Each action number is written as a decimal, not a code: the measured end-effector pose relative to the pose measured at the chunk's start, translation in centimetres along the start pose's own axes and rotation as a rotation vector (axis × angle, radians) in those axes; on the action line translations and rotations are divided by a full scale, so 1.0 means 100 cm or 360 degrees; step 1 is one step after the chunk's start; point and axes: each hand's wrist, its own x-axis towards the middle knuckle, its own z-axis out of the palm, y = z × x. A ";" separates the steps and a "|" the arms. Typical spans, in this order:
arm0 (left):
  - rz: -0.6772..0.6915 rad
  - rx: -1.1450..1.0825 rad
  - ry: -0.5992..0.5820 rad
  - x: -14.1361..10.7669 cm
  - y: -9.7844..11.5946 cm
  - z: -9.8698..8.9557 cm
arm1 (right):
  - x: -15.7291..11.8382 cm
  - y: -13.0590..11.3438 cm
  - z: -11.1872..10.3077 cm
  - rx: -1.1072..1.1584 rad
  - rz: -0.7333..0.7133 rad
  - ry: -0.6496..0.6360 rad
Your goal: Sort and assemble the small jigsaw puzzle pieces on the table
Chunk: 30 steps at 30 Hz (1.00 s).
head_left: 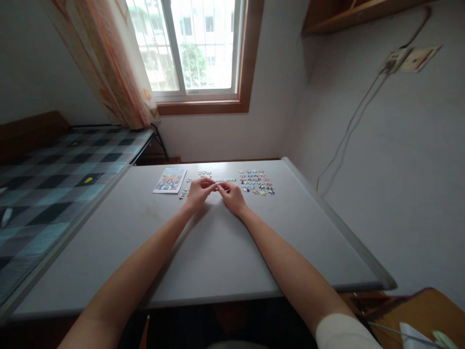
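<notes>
My left hand (pixel 200 192) and my right hand (pixel 232 196) meet over the far middle of the table, both closed in a pinch. Between the touching fingertips is a small pale bit that looks like a jigsaw piece (pixel 217 184), mostly hidden by the fingers. Just behind the hands lies a joined strip of jigsaw pieces (pixel 228 180). To the right, many loose jigsaw pieces (pixel 257 182) are spread in rough rows. A few more pieces (pixel 205 173) lie beyond my left hand, and others (pixel 183 194) sit at its left side. A printed picture sheet (pixel 170 181) lies farther left.
The white table (pixel 218 252) has a raised grey edge on the right. A bed with a checked cover (pixel 90 155) stands along its left side. Ahead are a window (pixel 192 48) and a curtain (pixel 112 63). A cable (pixel 343 140) hangs down the right wall.
</notes>
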 end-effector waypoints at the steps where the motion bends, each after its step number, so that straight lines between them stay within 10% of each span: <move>1: 0.0011 -0.0017 0.0017 -0.001 -0.004 0.002 | 0.000 0.001 0.000 0.0031 0.0013 0.0008; 30: 0.0192 0.0843 -0.0006 -0.023 -0.018 -0.001 | 0.050 0.012 0.008 -0.0242 0.0753 0.0078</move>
